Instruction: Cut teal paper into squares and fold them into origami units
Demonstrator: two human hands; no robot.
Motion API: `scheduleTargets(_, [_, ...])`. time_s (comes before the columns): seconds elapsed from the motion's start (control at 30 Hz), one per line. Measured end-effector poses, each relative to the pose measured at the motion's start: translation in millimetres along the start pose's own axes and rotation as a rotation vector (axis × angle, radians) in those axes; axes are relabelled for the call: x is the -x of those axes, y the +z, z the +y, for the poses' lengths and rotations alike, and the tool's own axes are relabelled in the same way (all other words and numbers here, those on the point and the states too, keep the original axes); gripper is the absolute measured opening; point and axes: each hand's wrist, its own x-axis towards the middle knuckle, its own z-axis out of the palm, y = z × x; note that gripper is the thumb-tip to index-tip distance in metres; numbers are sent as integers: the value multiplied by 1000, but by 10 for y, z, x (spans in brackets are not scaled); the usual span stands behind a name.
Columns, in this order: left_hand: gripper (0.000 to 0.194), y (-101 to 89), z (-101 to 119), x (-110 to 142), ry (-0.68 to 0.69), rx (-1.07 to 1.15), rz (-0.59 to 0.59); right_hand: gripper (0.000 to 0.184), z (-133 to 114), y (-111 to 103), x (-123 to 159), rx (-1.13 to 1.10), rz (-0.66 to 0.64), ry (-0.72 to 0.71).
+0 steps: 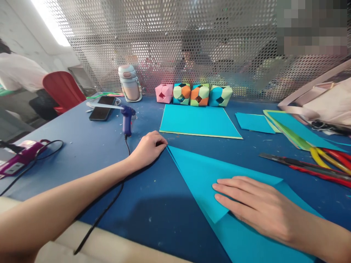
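Note:
A sheet of blue paper (200,175) lies on the table in front of me, part of it folded over into a pointed flap. At its far left corner my left hand (150,147) pinches the tip between thumb and fingers. My right hand (255,206) rests flat on the folded flap with fingers stretched out, partly covering its edge. Beyond the folded sheet lies a flat stack of blue paper (197,120) with a pale green edge below. A blue glue gun (127,122) stands to the left, past my left hand.
Folded paper blocks (182,94) line the perforated metal screen (164,54). A bottle (130,84) and a phone (102,108) sit back left, a purple power strip (20,159) at far left. On the right lie a utility knife (301,166), scissors (329,159) and more paper (255,122). A person sits at left.

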Motion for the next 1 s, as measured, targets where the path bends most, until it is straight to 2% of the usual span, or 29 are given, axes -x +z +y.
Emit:
scheduleTargets(0.37, [17,-72,-41,-39,-70,101,-94,40,-45,52,72,-35,-46,71])
scheduleTargets(0.6, [21,-156,-18,-38,-121,145,-156,37,-26,7,-3,-45,-23,43])
scheduleTargets(0.73, [14,-187,-10,-33,-125,200,-149,38,-26,-14,-21,-56,-36,38])
scheduleTargets(1.0, [13,-208,5,-31,-134,231,-157,39,-33,0,18,-38,-61,37])
